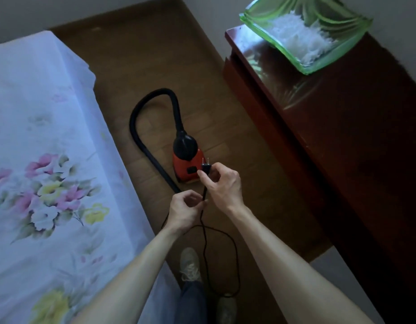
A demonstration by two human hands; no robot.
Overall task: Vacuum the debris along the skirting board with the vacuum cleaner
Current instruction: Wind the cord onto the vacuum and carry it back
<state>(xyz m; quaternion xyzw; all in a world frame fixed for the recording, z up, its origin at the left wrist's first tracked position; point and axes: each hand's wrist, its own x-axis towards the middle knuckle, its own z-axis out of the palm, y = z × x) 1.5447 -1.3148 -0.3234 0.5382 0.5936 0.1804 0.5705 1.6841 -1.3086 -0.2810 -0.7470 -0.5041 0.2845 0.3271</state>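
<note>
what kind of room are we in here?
Most likely a home bedroom: a floral-covered bed on the left, a dark wooden cabinet on the right, and a strip of wood floor between them, where a small red vacuum cleaner sits.

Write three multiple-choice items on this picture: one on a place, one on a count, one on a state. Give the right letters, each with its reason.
1. Where does the vacuum cleaner stand?
A) on the bed
B) on the cabinet
C) on the floor

2. How many prongs has the plug?
A) two
B) three
C) none

3. What is the plug's state?
A) pushed into a socket
B) held unplugged in the right hand
C) lying loose on the bed

Answers:
1 C: its red body rests on the wooden floor.
2 A: two metal prongs stick up from it.
3 B: the right hand pinches it with the prongs bare, while the left hand holds the cord.
</note>
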